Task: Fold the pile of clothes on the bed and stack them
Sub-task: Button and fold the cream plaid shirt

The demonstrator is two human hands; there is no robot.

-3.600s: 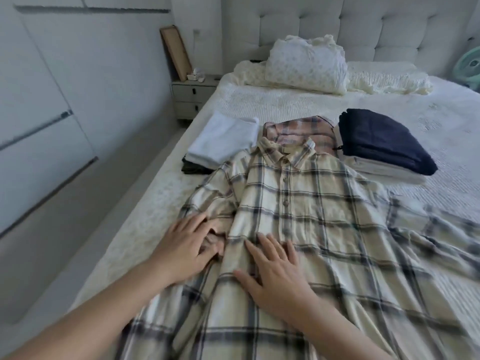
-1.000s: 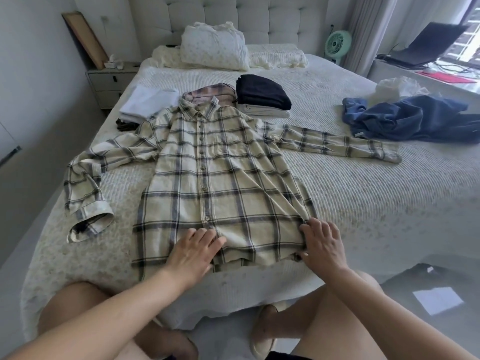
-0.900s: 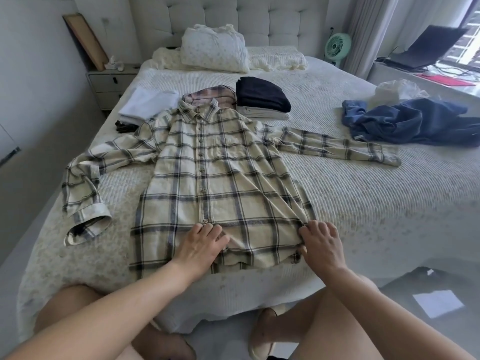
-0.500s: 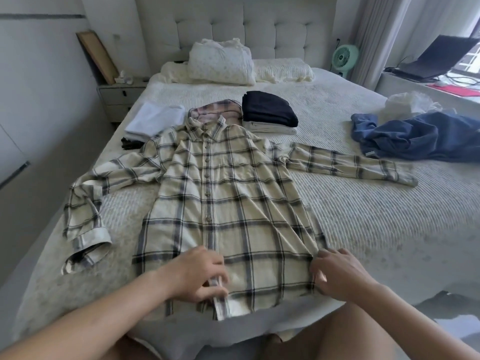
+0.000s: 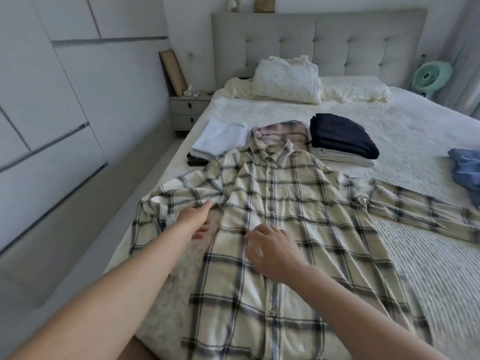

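Observation:
A cream plaid shirt (image 5: pixel 298 229) lies spread front-up on the bed (image 5: pixel 415 141), collar towards the headboard and both sleeves out to the sides. My left hand (image 5: pixel 193 220) lies in the gap between the left sleeve and the shirt's body, its thumb touching the sleeve's lower edge. My right hand (image 5: pixel 272 249) rests with bent fingers on the shirt front, just left of the button line. Behind the collar sit folded stacks: a light blue piece (image 5: pixel 220 136) on dark ones, a pink plaid piece (image 5: pixel 280 131), and a navy piece (image 5: pixel 340 139) on white ones.
A crumpled heap of blue clothes (image 5: pixel 465 175) lies at the right edge of the bed. Pillows (image 5: pixel 285 81) lean against the padded headboard. A nightstand (image 5: pixel 189 110) stands left of the bed, a green fan (image 5: pixel 431 76) at the far right, and wardrobe doors line the left.
Both hands have left the shirt's hem and moved up towards its middle, the left one out to the sleeve. The view has come closer over the bed and shifted left.

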